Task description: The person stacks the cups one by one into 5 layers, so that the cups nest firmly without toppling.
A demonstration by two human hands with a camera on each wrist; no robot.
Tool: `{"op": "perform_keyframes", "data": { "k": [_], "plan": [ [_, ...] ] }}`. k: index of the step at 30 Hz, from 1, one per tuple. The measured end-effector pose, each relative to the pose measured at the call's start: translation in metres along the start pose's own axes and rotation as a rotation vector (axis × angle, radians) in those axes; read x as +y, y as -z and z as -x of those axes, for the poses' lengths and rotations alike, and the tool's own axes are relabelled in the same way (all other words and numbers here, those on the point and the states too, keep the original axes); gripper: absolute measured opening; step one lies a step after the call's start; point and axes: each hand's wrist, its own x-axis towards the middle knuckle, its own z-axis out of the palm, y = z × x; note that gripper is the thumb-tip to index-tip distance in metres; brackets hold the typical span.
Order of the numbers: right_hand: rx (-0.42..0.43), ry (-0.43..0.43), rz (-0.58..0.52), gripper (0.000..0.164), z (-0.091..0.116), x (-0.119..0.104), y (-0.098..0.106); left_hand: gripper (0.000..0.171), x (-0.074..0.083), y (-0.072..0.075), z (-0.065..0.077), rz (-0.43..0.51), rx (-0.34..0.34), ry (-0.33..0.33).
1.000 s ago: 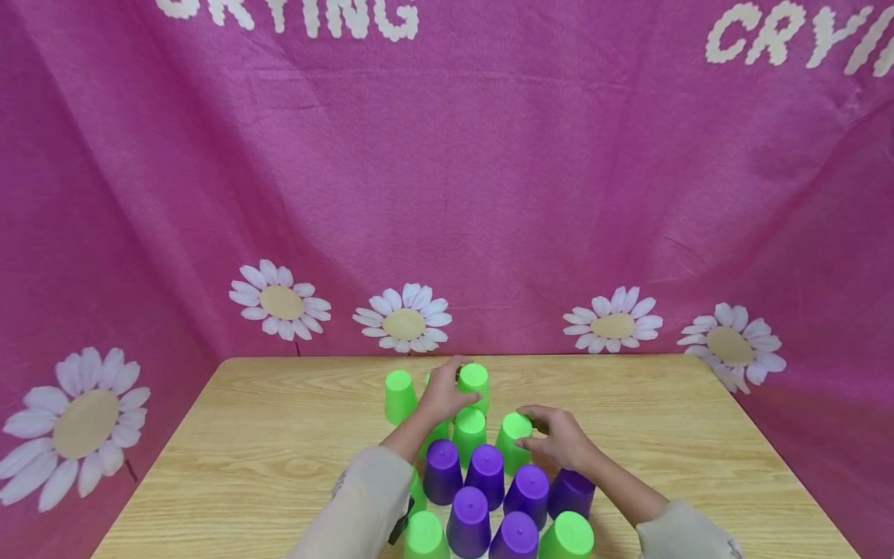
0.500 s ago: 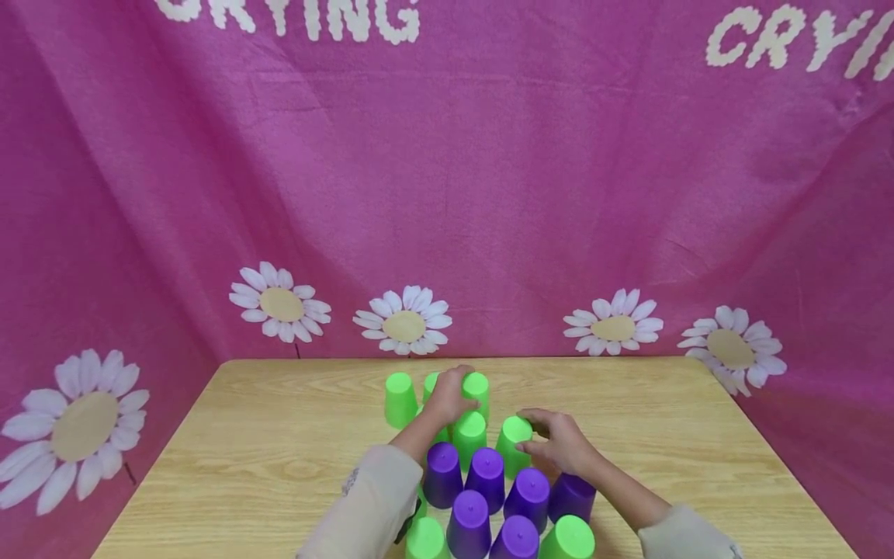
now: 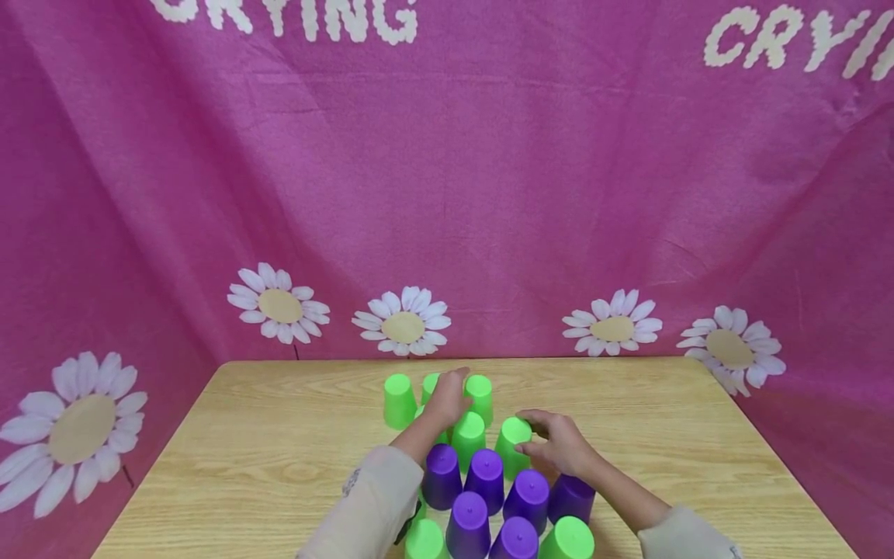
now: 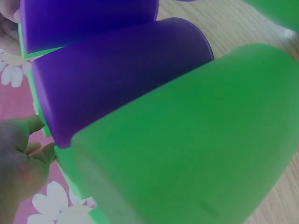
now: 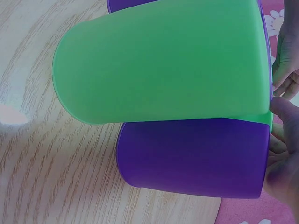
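Upside-down green and purple plastic cups stand grouped on the table. In the head view my left hand (image 3: 448,400) is at the left side of a back-row green cup (image 3: 479,402), its thumb and fingertips at the cup's edge and its fingers loosely extended. My right hand (image 3: 563,442) holds another green cup (image 3: 513,450), with its thumb in front and fingers behind the top. Between the hands stands a third green cup (image 3: 469,441). Purple cups (image 3: 485,480) sit just in front. In the right wrist view a near green cup (image 5: 163,65) hides most of what the right hand (image 5: 285,158) grips.
Two more green cups stand at the back left, the outer one (image 3: 400,402) fully visible. Nearer the person are purple cups (image 3: 518,537) and green cups (image 3: 567,538) at the front corners. The wooden table (image 3: 279,450) ends at a pink daisy-patterned cloth (image 3: 489,194).
My left hand's thumb has drawn left off the front of the back green cup, which now stands slightly farther right. The right hand has stayed on its green cup.
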Motion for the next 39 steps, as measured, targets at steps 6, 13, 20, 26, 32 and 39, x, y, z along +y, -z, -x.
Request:
{"op": "perform_keyframes", "data": {
  "k": [6,13,20,26,32,39],
  "plan": [
    [0.003,0.001,0.032,0.043,-0.001,-0.001,-0.001,0.048,0.001,0.01,0.002,0.052,0.054,-0.045],
    [0.004,0.008,0.052,0.038,-0.002,-0.001,-0.002,0.043,-0.001,0.024,0.01,0.167,0.104,-0.103],
    [0.02,0.009,0.07,0.035,-0.005,-0.004,0.0,0.04,-0.005,0.032,0.022,0.217,0.108,-0.153],
    [0.058,0.033,0.069,0.033,-0.012,-0.008,0.004,0.038,-0.01,0.037,0.033,0.246,0.113,-0.161],
    [0.077,0.031,0.043,0.034,-0.019,-0.012,0.008,0.037,-0.018,0.04,0.046,0.234,0.11,-0.15],
    [0.114,-0.008,0.038,0.033,-0.027,-0.014,0.009,0.036,-0.025,0.043,0.058,0.291,0.131,-0.108]
  ]
}}
